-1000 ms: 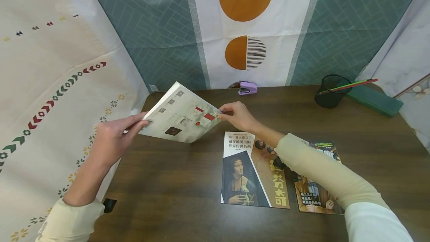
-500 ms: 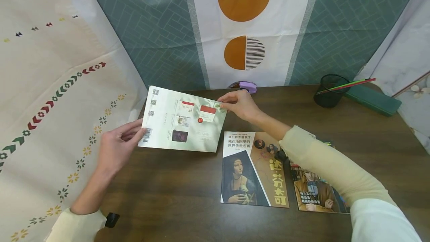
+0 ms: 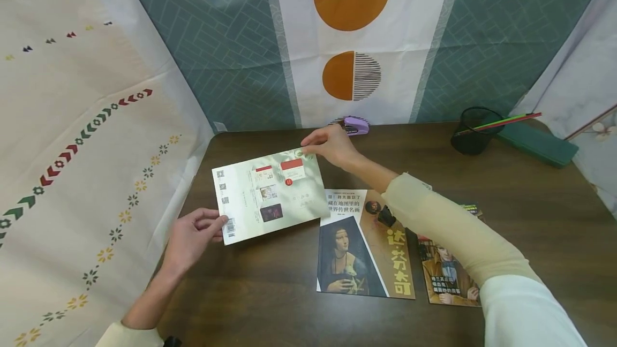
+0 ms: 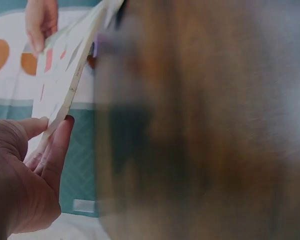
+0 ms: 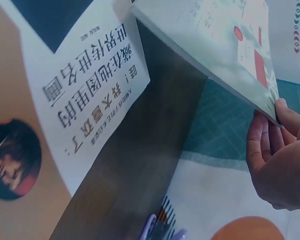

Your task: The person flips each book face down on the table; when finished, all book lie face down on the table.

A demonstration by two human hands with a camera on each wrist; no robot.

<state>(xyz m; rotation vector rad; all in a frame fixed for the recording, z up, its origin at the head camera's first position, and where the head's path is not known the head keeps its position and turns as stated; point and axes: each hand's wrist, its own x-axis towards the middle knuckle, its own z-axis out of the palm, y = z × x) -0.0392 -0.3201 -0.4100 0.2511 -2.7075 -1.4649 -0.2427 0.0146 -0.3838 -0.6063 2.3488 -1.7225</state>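
Note:
Both hands hold a pale green book point(image 3: 270, 191) above the table, its back cover with barcode and red-topped pictures facing up. My left hand point(image 3: 195, 234) pinches the lower left corner, thumb on the cover and fingers beneath, as the left wrist view also shows on the left hand point(image 4: 30, 165). At the upper right corner my right hand point(image 3: 335, 146) pinches the edge between thumb and fingers. Below and right lies a book with a portrait of a woman point(image 3: 344, 261), its top left corner overlapped by the held book. In the right wrist view the held book point(image 5: 215, 45) appears tilted.
Partly under the right sleeve point(image 3: 448, 234) lies another book with a man in a brown coat point(image 3: 445, 274). A purple stapler point(image 3: 356, 125) sits at the table's back edge. A black mesh pen cup point(image 3: 469, 141) with pencils stands back right, beside a green box point(image 3: 537, 143).
The pale green book has turned from steeply tilted to facing up and come lower, nearer the front. My left hand has moved down and right with its corner; both hands keep their grip.

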